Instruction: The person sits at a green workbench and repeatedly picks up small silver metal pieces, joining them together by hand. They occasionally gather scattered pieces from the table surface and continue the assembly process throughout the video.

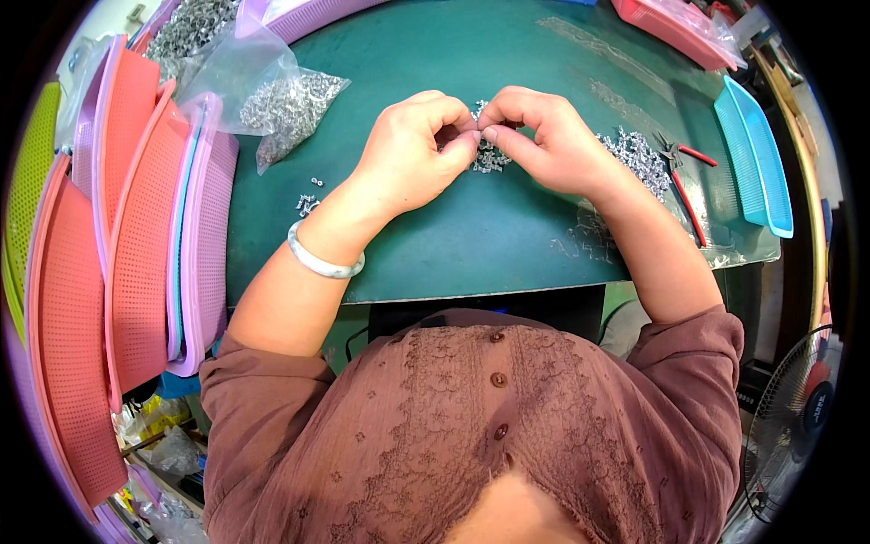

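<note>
My left hand (pixel 417 145) and my right hand (pixel 539 136) meet over the green table, thumbs and forefingers pinched together almost tip to tip. Whatever sits between the fingertips is too small to make out. Just beneath them lies a pile of small silvery metal parts (pixel 490 161), partly covered by my hands. To the right, near my right wrist, spreads a second heap of similar metal parts (pixel 634 159). A few loose parts (pixel 307 205) lie left of my left wrist, which wears a pale bangle (pixel 324 257).
Red-handled pliers (pixel 685 186) lie beside the right heap, near a blue plastic basket (pixel 754 159). A clear bag of metal parts (pixel 294 109) rests at the back left. Stacked pink and purple baskets (pixel 149 245) line the left side; a fan (pixel 788 426) stands at lower right.
</note>
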`<state>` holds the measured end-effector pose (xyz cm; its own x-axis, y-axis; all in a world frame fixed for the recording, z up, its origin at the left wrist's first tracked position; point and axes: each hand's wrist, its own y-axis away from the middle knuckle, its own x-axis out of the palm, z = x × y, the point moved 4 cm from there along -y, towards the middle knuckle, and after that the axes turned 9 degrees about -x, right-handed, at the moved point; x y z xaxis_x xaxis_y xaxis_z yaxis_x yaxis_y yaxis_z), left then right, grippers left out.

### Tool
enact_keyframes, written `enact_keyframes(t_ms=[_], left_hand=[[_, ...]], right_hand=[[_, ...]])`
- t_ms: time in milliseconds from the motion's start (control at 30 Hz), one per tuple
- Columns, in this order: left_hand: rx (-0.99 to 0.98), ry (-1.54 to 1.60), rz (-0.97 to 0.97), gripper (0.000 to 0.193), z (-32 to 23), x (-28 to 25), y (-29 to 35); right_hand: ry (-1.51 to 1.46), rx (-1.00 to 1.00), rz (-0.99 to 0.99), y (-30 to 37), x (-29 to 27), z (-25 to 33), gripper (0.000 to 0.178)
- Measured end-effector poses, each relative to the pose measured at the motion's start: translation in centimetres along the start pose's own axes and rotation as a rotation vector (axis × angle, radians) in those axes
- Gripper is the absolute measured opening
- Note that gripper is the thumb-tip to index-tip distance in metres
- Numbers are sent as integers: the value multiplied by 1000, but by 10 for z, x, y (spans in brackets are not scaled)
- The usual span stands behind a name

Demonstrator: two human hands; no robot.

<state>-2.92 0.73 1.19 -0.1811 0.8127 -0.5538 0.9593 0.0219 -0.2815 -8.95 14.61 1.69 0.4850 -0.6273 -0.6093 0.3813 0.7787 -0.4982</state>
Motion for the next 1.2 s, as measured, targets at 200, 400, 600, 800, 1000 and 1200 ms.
enact_keyframes(t_ms=[200,400,600,800,1000,1200], left_hand=[[-152,150,-40,7,7,-3,-1],[-260,256,1,9,10,-1,-1],[-276,310,23,10,8,1,0],[-287,350,56,10,9,0,1],[-294,376,68,9,10,1,1],[-287,394,68,9,10,1,1]], right_hand=[[-9,49,-62,0,-4,0,12],[-69,14,-47,1,-1,-2,12],[-36,21,-56,0,-4,-1,11],[-41,31,-55,0,-6,1,11],[-42,-1,-85,0,-7,3,10],[-51,-17,-99,-1,-7,3,9]])
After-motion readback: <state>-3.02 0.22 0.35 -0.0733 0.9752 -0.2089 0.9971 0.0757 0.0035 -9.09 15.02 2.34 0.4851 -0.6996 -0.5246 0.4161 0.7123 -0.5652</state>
